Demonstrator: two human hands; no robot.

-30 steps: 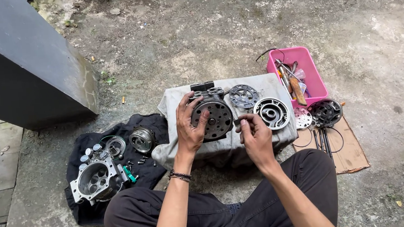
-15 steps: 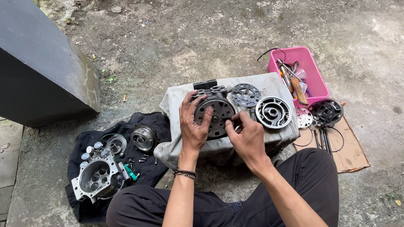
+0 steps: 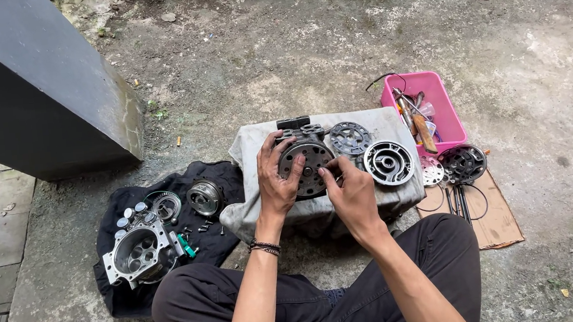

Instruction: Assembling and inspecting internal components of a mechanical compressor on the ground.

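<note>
Outdoors, bare concrete ground (image 3: pixel 303 47); we sit cross-legged at a grey cloth (image 3: pixel 250 150). On it stands the round metal part (image 3: pixel 308 166). Our left hand (image 3: pixel 276 179) grips its left rim; our right hand (image 3: pixel 351 188) pinches at its right edge.

The rough concrete floor (image 3: pixel 277 64) carries a grey cloth-covered block (image 3: pixel 250 150), a black cloth (image 3: pixel 125 302), a pink tray (image 3: pixel 452 120) and cardboard (image 3: pixel 495 221).

daylit concrete ground (image 3: pixel 276 50), dark slanted wall (image 3: pixel 20 88)
</note>
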